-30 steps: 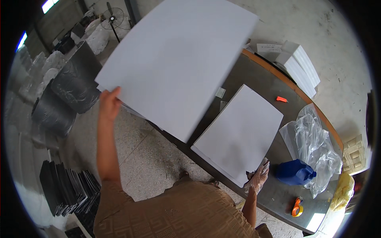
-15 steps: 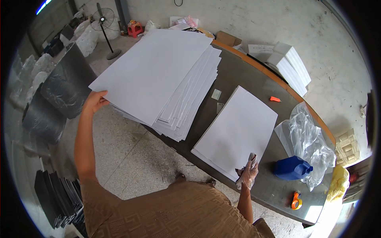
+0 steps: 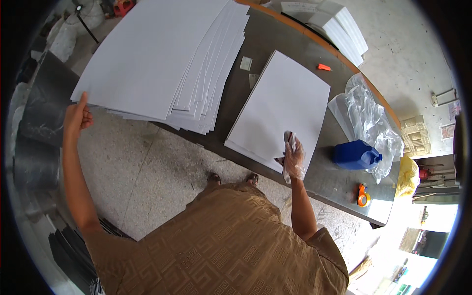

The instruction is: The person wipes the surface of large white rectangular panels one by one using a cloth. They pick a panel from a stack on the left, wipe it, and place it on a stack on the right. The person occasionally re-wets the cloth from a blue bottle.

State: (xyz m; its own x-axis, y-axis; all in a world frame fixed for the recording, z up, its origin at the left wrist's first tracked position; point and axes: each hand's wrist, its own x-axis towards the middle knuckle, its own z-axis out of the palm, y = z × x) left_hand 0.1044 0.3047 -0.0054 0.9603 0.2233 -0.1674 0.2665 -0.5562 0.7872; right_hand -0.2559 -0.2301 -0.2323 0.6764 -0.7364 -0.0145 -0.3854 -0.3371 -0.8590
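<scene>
My left hand is at the near left corner of a tall stack of large white sheets. One digit lies along the top sheet's corner while the other fingers are curled by its edge. A clear plastic glove covers my right hand, which is closed around a crumpled dark cloth, partly hidden by the fingers. That hand rests on the near right part of a smaller, neater stack of white sheets. The larger stack is fanned unevenly along its right side.
Right of the small stack stand a blue jug, crumpled clear plastic and an orange tape dispenser. An orange cutter lies near the far edge of the dark table. Grey rolls stand at left.
The view has tipped downward, so the table and stacks sit higher in it. My left hand stays at the large stack's corner, and my right hand remains on the small stack with the cloth.
</scene>
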